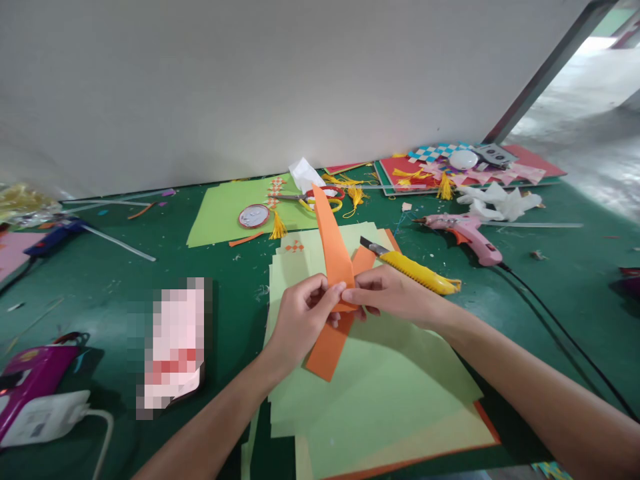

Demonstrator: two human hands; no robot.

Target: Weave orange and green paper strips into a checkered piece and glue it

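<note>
An orange paper strip, bent over on itself, stands up between my two hands. My left hand pinches its lower end with thumb and fingers. From the other side my right hand grips the same end, its thumb close to the left thumb. Beneath them another orange strip lies slantwise on a stack of light green paper sheets. A yellow utility knife with its blade out rests just beyond my right hand. Some of the fingertips are hidden behind the paper.
Red- and yellow-handled scissors, a round tin and a yellow tassel lie behind the stack. A pink glue gun with its cord is at right. At left are a blurred-out phone-like object, a blue glue gun and a white charger.
</note>
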